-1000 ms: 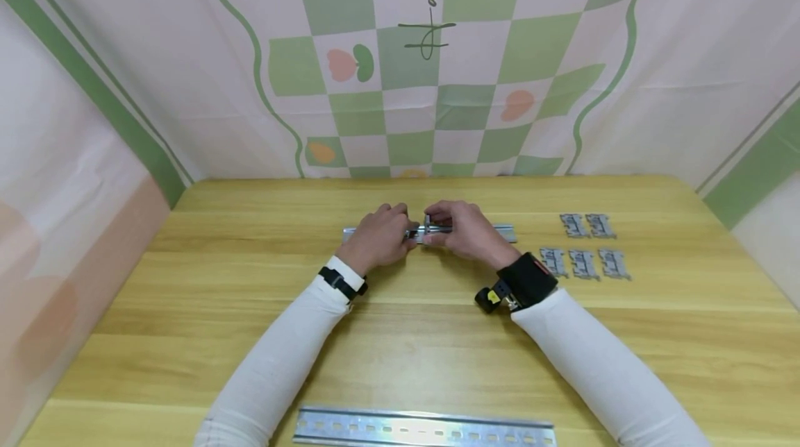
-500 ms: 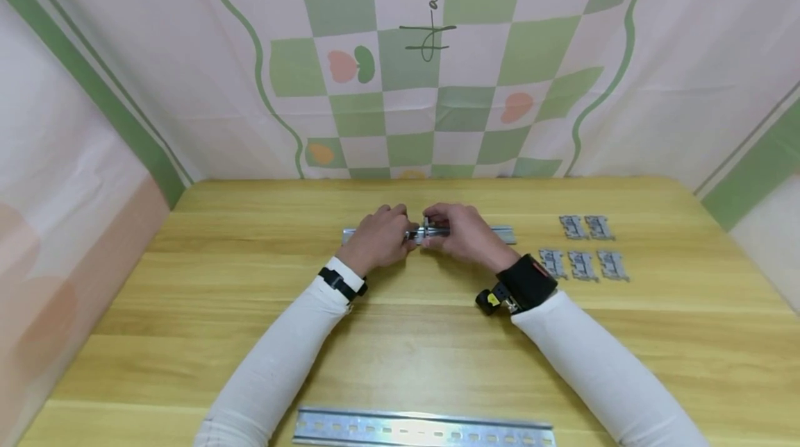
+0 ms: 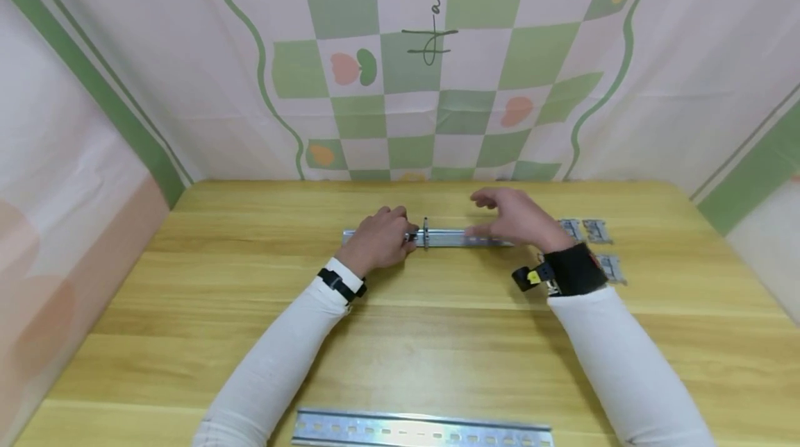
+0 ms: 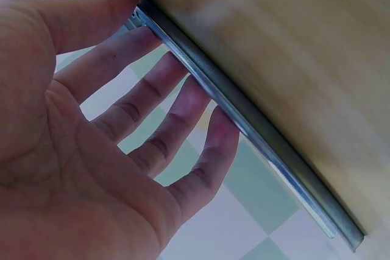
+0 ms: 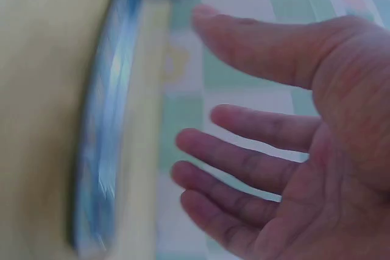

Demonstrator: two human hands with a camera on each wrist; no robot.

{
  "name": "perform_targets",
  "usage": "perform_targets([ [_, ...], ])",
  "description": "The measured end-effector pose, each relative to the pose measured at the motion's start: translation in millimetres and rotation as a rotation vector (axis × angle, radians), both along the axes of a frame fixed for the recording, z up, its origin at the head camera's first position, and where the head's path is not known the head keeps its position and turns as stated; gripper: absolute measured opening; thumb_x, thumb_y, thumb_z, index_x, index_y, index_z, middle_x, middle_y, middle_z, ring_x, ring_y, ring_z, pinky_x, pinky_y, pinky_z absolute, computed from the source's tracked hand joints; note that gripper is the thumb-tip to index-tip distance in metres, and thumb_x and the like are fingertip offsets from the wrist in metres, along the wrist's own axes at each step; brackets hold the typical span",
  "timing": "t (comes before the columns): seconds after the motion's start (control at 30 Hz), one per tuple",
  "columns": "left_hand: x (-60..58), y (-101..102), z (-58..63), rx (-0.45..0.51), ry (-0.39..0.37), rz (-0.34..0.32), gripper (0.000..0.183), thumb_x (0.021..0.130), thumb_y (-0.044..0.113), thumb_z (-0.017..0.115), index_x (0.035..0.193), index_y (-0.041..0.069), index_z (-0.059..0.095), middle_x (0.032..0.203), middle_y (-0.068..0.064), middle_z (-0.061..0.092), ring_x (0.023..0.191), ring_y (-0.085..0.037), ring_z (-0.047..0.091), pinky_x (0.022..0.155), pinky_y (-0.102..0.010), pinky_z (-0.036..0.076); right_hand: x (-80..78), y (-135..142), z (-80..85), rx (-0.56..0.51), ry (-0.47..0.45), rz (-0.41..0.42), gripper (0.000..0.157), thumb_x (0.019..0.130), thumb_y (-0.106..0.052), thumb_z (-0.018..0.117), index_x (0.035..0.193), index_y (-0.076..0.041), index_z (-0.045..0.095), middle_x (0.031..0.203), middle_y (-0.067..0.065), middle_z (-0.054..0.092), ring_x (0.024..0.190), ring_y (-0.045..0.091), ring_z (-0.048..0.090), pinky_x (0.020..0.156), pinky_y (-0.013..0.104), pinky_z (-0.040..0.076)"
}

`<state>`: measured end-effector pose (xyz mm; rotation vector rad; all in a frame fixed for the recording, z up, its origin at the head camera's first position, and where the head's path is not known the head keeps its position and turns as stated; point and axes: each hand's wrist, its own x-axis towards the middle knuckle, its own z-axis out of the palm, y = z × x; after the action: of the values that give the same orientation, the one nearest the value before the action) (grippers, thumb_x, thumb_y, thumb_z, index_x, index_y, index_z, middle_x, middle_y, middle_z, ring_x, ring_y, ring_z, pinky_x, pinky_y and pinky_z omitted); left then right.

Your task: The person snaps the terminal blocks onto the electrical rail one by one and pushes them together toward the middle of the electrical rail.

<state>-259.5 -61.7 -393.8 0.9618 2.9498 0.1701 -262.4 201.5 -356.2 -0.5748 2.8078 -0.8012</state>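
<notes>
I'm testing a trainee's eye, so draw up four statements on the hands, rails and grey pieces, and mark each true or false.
1. The left hand touches the far rail. True.
2. The right hand grips the near rail. False: it is open and holds nothing.
3. A thin piece sits across the far rail. True.
4. The loose grey pieces lie left of both hands. False: they lie on the right hand's side.

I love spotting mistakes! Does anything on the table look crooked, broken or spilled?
Nothing looks spilled or broken. In the head view, the near metal strip slants slightly, while the far strip, held by the left hand, lies straighter. The right arm partly covers the gray pieces.
</notes>
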Motion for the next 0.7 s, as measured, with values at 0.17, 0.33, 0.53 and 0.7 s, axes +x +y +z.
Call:
perform_targets([
  [0.17, 1.7, 0, 0.7, 0.000, 0.000, 0.002, 0.028, 0.100, 0.031, 0.066, 0.122, 0.016, 0.075, 0.105, -0.004, 0.059, 0.092, -0.023, 0.054, 0.069, -0.035, 0.051, -2.3, 40, 11.2, 0.086, -0.022, -0.102, 0.069, 0.091, -0.030, 0.077, 0.141, 0.009, 0.050, 0.137, 0.035, 0.052, 0.126, 0.051, 0.049, 0.100, 0.064, 0.041],
  [0.33, 2.4, 0, 0.8, 0.005, 0.002, 0.004, 0.028, 0.100, 0.031, 0.066, 0.122, 0.016, 0.075, 0.105, -0.004, 0.059, 0.092, -0.023, 0.054, 0.069, -0.036, 0.051, -2.6, 77, 14.7, 0.151, -0.065, -0.186, 0.070, 0.090, -0.031, 0.077, 0.138, 0.012, 0.049, 0.134, 0.040, 0.050, 0.120, 0.056, 0.051, 0.095, 0.065, 0.044],
  [0.53, 1.8, 0, 0.9, -0.005, 0.008, 0.004, 0.029, 0.100, 0.031, 0.066, 0.123, 0.016, 0.074, 0.106, -0.004, 0.060, 0.093, -0.023, 0.054, 0.070, -0.035, 0.051, -1.9, 100, 14.5, 0.201, -0.106, -0.250, 0.074, 0.089, -0.035, 0.076, 0.137, 0.015, 0.048, 0.133, 0.041, 0.050, 0.116, 0.055, 0.053, 0.092, 0.064, 0.046],
  [0.7, 1.6, 1, 0.0, -0.001, 0.004, 0.007, 0.027, 0.100, 0.031, 0.066, 0.120, 0.017, 0.075, 0.106, -0.004, 0.059, 0.094, -0.023, 0.054, 0.070, -0.035, 0.051, -0.5, 109, 13.8, 0.215, -0.126, -0.291, 0.078, 0.088, -0.039, 0.077, 0.137, 0.015, 0.047, 0.129, 0.042, 0.051, 0.112, 0.054, 0.054, 0.089, 0.064, 0.046],
])
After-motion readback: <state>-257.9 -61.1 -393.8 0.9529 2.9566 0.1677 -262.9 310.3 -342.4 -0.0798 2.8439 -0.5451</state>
